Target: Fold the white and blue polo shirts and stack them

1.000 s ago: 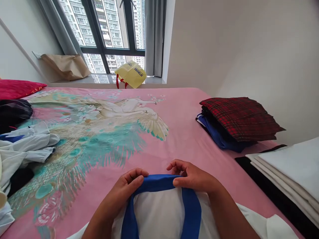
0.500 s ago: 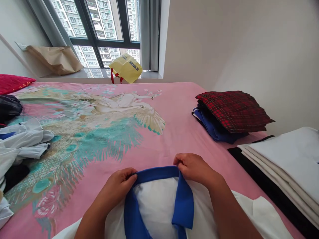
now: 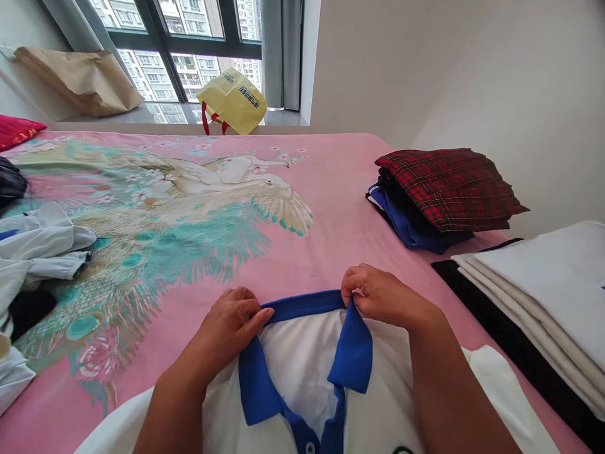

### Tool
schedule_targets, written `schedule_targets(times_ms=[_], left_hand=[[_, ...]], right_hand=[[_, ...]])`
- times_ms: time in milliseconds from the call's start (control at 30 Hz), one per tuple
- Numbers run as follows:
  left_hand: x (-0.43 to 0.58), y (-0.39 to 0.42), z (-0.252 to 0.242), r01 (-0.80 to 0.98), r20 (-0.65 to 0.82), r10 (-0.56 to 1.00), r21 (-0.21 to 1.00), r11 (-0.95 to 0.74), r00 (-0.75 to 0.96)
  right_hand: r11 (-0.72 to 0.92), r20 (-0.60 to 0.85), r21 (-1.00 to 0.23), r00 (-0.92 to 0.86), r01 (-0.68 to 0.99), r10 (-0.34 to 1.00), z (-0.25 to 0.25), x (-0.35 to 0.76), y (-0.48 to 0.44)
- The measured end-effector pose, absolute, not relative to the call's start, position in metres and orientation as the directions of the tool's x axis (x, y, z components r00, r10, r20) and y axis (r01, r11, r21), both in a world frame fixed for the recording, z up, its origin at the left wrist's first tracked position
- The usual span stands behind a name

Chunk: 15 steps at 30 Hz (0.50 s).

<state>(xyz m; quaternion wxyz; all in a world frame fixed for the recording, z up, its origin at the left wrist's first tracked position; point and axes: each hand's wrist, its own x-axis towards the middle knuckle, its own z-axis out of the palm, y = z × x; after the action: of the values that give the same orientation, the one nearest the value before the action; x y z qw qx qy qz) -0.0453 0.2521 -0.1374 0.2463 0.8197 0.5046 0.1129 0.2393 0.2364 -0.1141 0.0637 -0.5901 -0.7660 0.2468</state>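
Head view, lower centre of the frame: the person's left hand (image 3: 231, 325) is closed on the left end of a blue collar (image 3: 302, 306), the thumb lying along its top edge and the fingers curled over the fold. The right hand (image 3: 382, 296) is pinched shut on the collar's right end, where the flap turns down into a point. The collar belongs to a white polo shirt (image 3: 293, 359) that lies flat, front up, at the bottom centre of the frame on a pink bedspread (image 3: 340, 252) printed with a white and teal peacock. A blue button placket (image 3: 309, 441) shows at the very bottom edge.

At the right of the frame, a folded red plaid garment (image 3: 449, 189) tops a small pile, with a blue garment (image 3: 406, 230) beneath it. Nearer, at the lower right, sits a stack of folded white clothes (image 3: 543, 290) on a black cloth (image 3: 520, 359). Crumpled white clothes (image 3: 38, 252) lie at the left edge, well apart from the hands. At the upper left, a yellow bag (image 3: 231, 101) and a brown paper bag (image 3: 80, 72) rest on the sill below the window (image 3: 189, 38).
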Motion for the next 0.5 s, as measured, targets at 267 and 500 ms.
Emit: schedule_targets(times_ms=[267, 500], left_hand=[[-0.016, 0.198, -0.084, 0.577, -0.286, 0.547, 0.655, -0.487, 0.787], [0.012, 0.189, -0.102, 0.666, -0.405, 0.531, 0.511, -0.544, 0.745]], right_hand=[[0.17, -0.274, -0.418, -0.302, 0.892, 0.913, -0.129, 0.24, 0.246], [0.179, -0.261, -0.494, -0.342, 0.851, 0.903, -0.139, 0.249, 0.252]])
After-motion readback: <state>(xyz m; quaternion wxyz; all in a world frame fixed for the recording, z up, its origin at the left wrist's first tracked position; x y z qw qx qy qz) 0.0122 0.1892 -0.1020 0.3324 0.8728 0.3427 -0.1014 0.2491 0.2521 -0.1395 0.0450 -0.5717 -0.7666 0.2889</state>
